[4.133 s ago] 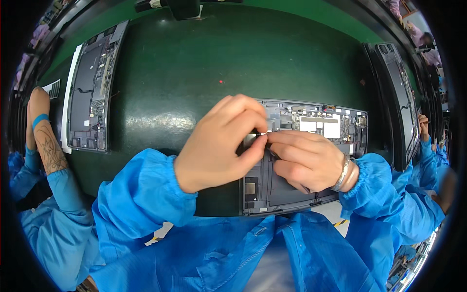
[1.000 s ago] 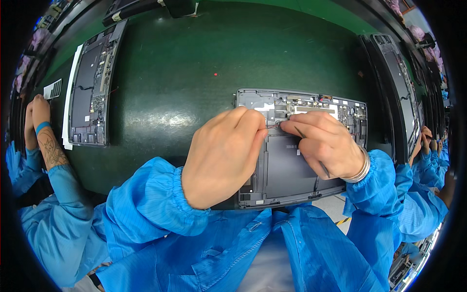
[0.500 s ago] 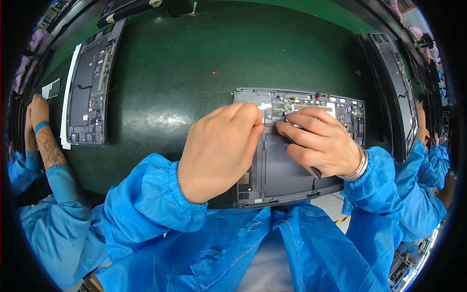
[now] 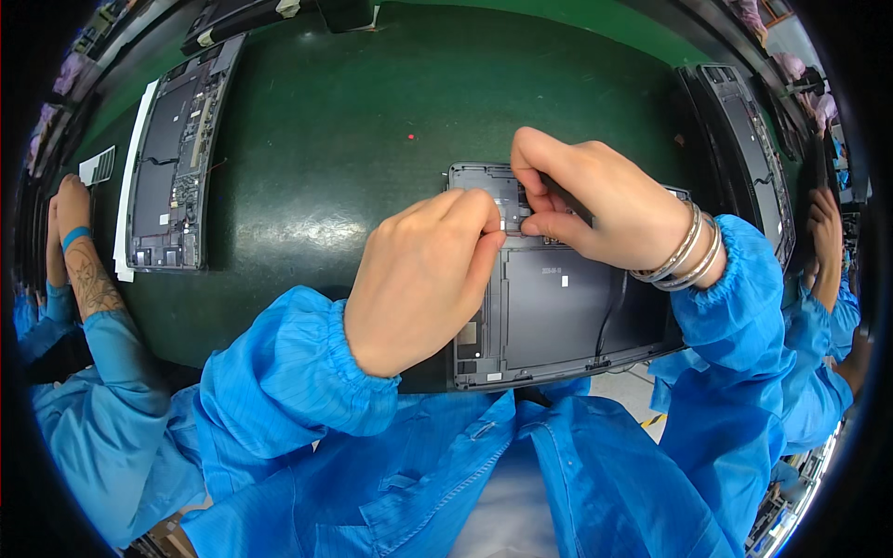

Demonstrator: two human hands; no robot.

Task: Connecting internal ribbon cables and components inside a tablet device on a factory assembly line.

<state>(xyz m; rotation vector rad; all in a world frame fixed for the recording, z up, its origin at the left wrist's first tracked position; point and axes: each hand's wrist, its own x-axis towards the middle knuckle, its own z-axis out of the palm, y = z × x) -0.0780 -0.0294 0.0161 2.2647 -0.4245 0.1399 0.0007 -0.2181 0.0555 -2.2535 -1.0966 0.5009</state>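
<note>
An opened laptop base (image 4: pixel 549 312) lies in front of me, its dark battery and inner parts exposed. Over its upper left part, my left hand (image 4: pixel 419 279) is closed in a pinch; whatever lies between thumb and forefinger is too small to make out. Close beside it my right hand (image 4: pixel 605 200) is bent over the boards, fingers curled and thumb low, with metal bangles at the wrist. A slim dark tool (image 4: pixel 574 203) shows partly inside its curled fingers; the rest is hidden. A black cable (image 4: pixel 611 316) crosses the battery.
Another opened laptop base (image 4: pixel 177 167) lies at left beside a white sheet (image 4: pixel 138 177). More laptop parts (image 4: pixel 753 139) stand at right. Dark casings (image 4: pixel 246 23) sit at the back of the green table (image 4: pixel 326 167). Co-workers in blue sleeves work on both sides.
My right hand has lifted and turned, swinging up and away from the battery, which now shows more. My left hand stays almost in place, still pinched.
</note>
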